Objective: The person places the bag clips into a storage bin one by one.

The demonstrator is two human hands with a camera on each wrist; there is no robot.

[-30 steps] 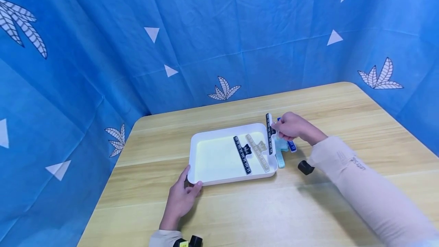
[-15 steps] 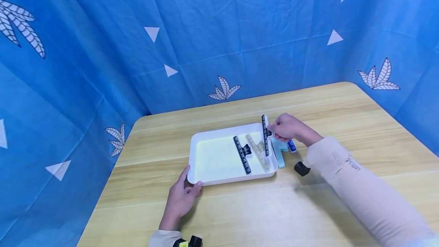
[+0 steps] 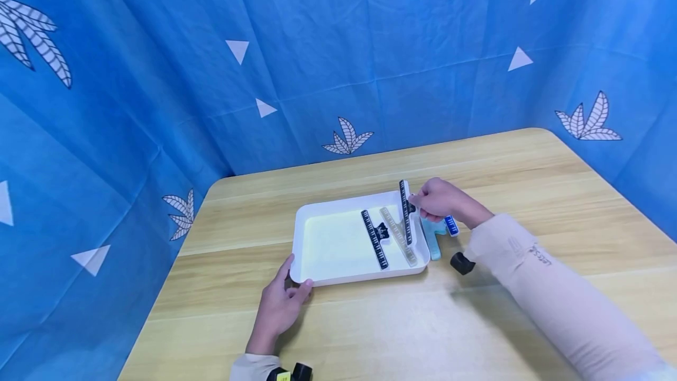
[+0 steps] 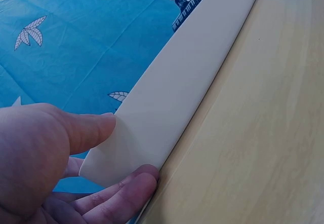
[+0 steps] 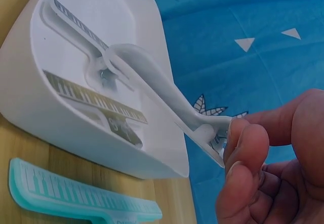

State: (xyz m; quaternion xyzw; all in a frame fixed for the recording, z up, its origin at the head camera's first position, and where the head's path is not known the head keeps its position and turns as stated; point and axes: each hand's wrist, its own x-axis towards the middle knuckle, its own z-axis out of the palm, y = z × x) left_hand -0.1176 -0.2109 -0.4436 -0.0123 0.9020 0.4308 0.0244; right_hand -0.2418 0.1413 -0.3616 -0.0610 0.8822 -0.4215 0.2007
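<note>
My right hand pinches a black-and-white clip with a piano-key pattern by its handle, over the right end of a white tray. A second black piano-key clip and a beige one lie inside the tray. With thumb and fingers, my left hand grips the tray's near left corner. In the left wrist view the thumb presses the upper edge of the tray's wall, and fingertips reach its lower edge.
Just right of the tray, a turquoise clip lies on the wooden table. Beside it a blue clip is partly hidden by my right hand. A blue patterned curtain hangs behind the table.
My right hand has moved left with the black-and-white clip, from the tray's right rim to over its inside. My left hand has stayed at the corner.
</note>
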